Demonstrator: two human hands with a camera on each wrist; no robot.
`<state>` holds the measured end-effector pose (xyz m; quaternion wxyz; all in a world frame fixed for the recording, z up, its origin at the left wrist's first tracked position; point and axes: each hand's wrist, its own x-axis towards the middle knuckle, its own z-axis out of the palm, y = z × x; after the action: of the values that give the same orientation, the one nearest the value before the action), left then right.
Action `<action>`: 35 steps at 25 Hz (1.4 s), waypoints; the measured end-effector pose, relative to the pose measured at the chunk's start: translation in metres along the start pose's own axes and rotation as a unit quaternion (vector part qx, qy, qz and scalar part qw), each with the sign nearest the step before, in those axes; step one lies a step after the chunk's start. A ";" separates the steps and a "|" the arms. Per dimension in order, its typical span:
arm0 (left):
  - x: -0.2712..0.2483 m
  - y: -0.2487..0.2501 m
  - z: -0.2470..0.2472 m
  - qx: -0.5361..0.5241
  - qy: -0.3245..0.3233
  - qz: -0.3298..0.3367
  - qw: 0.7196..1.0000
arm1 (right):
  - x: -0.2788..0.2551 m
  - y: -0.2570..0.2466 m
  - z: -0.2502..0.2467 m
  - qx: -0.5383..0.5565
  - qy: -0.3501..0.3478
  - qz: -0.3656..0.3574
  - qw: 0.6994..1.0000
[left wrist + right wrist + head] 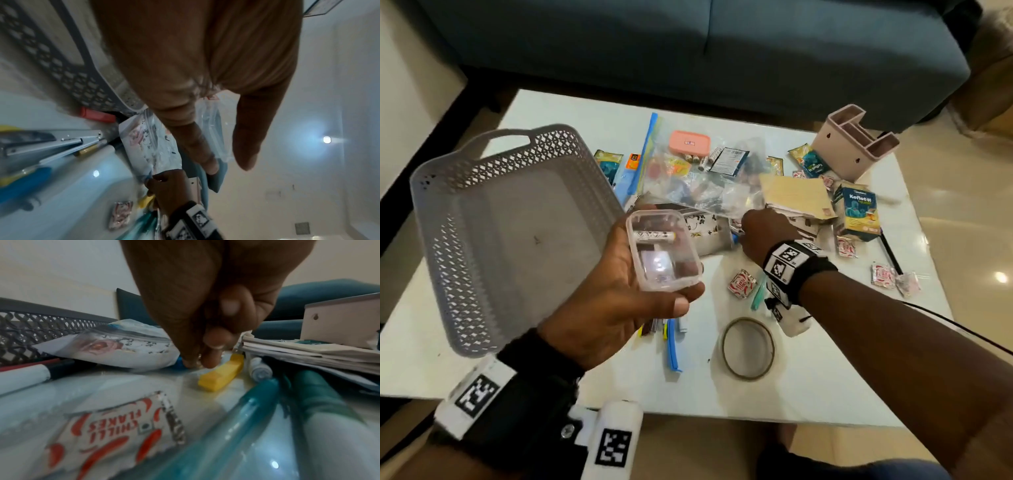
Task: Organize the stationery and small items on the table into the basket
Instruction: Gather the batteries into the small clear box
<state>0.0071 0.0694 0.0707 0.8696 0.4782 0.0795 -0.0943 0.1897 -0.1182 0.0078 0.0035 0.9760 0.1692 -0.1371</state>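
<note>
The grey lattice basket point(445, 246) stands on the left of the white table point(808, 387), its inside bare. My left hand point(613, 308) is raised beside it, fingers curled round a clear plastic box point(664, 253) with a white tube point(654, 236) inside. My right hand point(763, 236) reaches down into the clutter at mid-table. In the right wrist view its fingertips point(209, 360) pinch a small blue item point(179, 365) lying under a floral pouch point(123, 347), next to a yellow block point(220, 376).
A zip bag of small items point(705, 171), a pink organiser point(852, 147), a Koflet-H box point(858, 212), paper stack point(794, 195), chilli-flake sachets point(741, 282), a tape ring point(748, 347) and pens point(673, 342) litter the table. A blue sofa point(688, 51) stands behind.
</note>
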 end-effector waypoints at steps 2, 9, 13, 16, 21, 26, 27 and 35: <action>0.001 -0.008 0.000 0.090 0.031 0.020 0.995 | 0.001 -0.004 -0.003 -0.009 -0.009 -0.020 1.000; -0.010 -0.055 0.008 0.230 0.064 -0.015 0.971 | -0.055 0.023 -0.040 0.063 0.063 0.016 0.996; -0.017 -0.071 0.014 0.306 0.045 0.017 0.951 | -0.130 0.008 -0.067 0.244 0.064 -0.154 0.955; -0.024 -0.073 0.016 0.382 0.050 0.031 0.922 | -0.151 -0.018 -0.061 0.159 -0.008 -0.204 0.966; -0.041 -0.079 0.021 0.376 0.081 0.035 0.922 | -0.138 0.000 -0.053 0.231 0.024 -0.207 0.950; -0.040 -0.078 0.015 0.254 0.097 0.038 0.962 | -0.063 0.061 -0.013 0.147 0.045 0.019 0.988; -0.037 -0.074 0.014 0.247 0.098 0.046 0.963 | -0.052 0.067 -0.006 0.115 0.032 0.036 0.992; -0.005 -0.058 0.006 0.190 0.163 0.097 0.963 | -0.013 0.050 -0.005 0.016 0.034 0.049 0.998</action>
<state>-0.0110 0.0341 0.0280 0.7432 0.6488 0.1537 0.0562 0.1961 -0.1696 0.0138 -0.0109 0.9872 0.1188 -0.1058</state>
